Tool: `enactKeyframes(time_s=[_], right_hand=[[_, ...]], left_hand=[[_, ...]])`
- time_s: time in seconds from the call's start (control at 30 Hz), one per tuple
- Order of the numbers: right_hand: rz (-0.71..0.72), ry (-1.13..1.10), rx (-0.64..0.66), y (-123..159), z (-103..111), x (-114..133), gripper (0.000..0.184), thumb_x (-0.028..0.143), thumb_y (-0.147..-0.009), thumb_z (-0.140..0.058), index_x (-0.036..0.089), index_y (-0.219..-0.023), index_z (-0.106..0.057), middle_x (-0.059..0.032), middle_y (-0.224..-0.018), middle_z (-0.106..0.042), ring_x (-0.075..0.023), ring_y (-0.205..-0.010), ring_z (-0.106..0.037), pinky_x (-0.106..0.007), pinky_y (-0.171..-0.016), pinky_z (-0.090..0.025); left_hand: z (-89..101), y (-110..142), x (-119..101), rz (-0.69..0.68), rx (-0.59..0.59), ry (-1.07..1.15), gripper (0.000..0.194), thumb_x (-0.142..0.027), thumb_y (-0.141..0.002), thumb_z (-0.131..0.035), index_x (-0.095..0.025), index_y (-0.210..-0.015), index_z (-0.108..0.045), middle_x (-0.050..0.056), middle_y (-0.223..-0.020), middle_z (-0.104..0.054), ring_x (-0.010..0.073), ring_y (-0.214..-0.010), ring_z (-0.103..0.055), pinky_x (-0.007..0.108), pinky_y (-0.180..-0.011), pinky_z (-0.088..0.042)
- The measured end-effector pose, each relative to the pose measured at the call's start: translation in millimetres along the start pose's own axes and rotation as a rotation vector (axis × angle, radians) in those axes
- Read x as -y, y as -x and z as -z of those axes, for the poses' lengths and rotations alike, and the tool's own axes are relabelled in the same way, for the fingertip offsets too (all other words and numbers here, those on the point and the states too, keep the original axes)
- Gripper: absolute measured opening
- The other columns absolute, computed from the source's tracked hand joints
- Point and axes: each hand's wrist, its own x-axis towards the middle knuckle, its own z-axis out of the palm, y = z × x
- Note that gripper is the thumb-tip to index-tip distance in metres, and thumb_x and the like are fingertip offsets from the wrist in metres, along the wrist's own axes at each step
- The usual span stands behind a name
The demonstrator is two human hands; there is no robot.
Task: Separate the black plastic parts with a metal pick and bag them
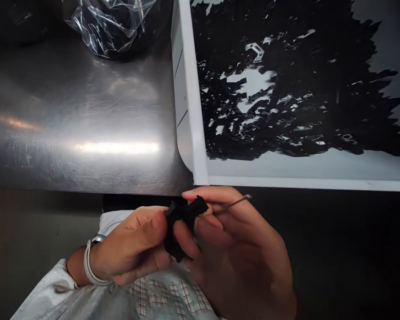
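Observation:
My left hand (130, 249) and my right hand (240, 258) meet below the table edge, over my lap. Both pinch a small black plastic part (183, 222) between thumb and fingers. My right hand also grips a thin metal pin (235, 202) that sticks out to the right past its index finger. The lower end of the black part hangs between my two thumbs. A white band circles my left wrist.
A white tray (195, 133) with a large heap of small black plastic parts (286, 89) sits on the steel table (80, 120) at the right. A crumpled clear plastic bag (110, 24) with dark contents lies at the back.

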Motion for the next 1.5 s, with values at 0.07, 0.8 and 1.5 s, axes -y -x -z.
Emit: enactKeyframes(time_s=[0.07,0.8,1.5], right_hand=[[-0.018,-0.066,0.012,-3.0,-5.4,6.5,0.015,0.042,-0.092,-0.078,0.032,-0.103,-0.076,0.0066,-0.071,-0.046,-0.0061,-0.046,-0.047,-0.019,-0.041,-0.045],[0.109,-0.018,0.195,-3.9,-4.5,2.3,0.024,0.036,-0.099,-0.074,0.032,-0.123,-0.075,0.0069,-0.067,-0.062,-0.005,-0.053,-0.056,-0.017,-0.055,-0.053],[0.239,-0.019,0.069,-11.3,-13.5,-1.7,0.015,0.039,-0.093,-0.081,0.027,-0.102,-0.077,0.0079,-0.058,-0.051,-0.0052,-0.051,-0.046,-0.018,-0.054,-0.045]], left_hand=[[4.4,0.2,-1.8,-0.07,0.004,-0.126,0.058,-0.07,-0.093,-0.063,-0.016,-0.073,-0.068,0.005,-0.072,-0.067,0.0129,-0.064,-0.056,0.03,-0.075,-0.051],[17.1,2.6,-5.3,-0.079,-0.015,-0.34,0.067,-0.075,-0.089,-0.065,-0.018,-0.057,-0.05,0.005,-0.072,-0.071,0.0138,-0.066,-0.058,0.032,-0.071,-0.046],[20.4,6.2,-7.9,-0.165,-0.055,-0.532,0.058,-0.069,-0.096,-0.06,-0.017,-0.072,-0.067,0.006,-0.077,-0.069,0.0177,-0.076,-0.062,0.033,-0.075,-0.048]])
